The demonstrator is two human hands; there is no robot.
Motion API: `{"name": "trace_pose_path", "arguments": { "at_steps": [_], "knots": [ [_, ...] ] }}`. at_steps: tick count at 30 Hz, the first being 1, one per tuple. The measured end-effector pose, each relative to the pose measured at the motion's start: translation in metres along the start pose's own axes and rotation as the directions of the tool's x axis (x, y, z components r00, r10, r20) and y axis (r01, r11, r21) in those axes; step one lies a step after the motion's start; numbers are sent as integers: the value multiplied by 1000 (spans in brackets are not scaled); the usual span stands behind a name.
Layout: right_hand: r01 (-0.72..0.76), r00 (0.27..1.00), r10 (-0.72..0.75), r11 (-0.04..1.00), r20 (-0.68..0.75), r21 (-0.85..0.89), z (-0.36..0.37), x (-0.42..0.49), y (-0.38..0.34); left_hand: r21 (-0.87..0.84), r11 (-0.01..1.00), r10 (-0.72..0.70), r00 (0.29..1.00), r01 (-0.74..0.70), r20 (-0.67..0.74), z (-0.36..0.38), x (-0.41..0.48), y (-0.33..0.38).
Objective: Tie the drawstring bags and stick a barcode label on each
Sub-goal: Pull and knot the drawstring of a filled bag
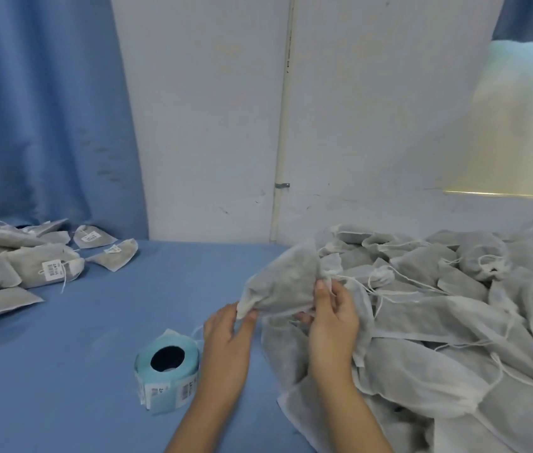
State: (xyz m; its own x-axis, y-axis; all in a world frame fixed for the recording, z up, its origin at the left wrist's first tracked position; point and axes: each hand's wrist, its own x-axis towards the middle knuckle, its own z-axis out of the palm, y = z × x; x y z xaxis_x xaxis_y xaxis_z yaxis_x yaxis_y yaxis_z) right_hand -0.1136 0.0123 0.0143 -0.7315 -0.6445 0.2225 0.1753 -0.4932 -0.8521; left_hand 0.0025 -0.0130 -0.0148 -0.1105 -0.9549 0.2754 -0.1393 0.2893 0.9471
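Tying looks just begun: left hand [225, 335] pinches a corner of the lifted bag [284, 282], right hand [333, 318] curls its fingers [321, 297] round the neck, which next needs cinching and knotting.

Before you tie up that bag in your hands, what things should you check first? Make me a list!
1. Bag held by both hands: left hand pinches a corner, right hand grips near the neck. Ok.
2. Neck pulled tight and knotted: cannot tell.
3. Barcode label on this bag: none shows. Not ok.
4. Label roll close by, beside the left hand. Ok.
5. Labelled bags kept apart from the untied heap. Ok.
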Motion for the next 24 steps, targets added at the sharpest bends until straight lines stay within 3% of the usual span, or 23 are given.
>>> {"name": "trace_pose_path", "arguments": {
  "at_steps": [3,5,8,10,16,20,24],
  "knots": [
    [-262,964,249,954,97,149,-3,1,2,31,1000,8,1000,-8,-11,-2,-3,2],
    [-469,866,410,864,285,183,-4,-2,3,82,997,-11,999,14,-39,1,-5,3],
    [-578,665,593,793,454,-190,-7,-13,10,107,993,-55,999,55,-2,10,-7,6],
    [-607,593,651,748,473,-269,-5,-21,15,119,987,-109,994,105,30,13,-8,6],
    [-654,696,611,756,377,-18,-11,-14,20,36,989,-141,988,143,-58,3,-4,8],
    [-655,666,658,741,350,-146,-18,-14,22,81,993,-83,995,87,-55,3,-5,6],
    [-592,688,630,774,360,-223,-15,-20,22,-164,966,-212,975,199,-63,7,-6,7]
  ]
}}
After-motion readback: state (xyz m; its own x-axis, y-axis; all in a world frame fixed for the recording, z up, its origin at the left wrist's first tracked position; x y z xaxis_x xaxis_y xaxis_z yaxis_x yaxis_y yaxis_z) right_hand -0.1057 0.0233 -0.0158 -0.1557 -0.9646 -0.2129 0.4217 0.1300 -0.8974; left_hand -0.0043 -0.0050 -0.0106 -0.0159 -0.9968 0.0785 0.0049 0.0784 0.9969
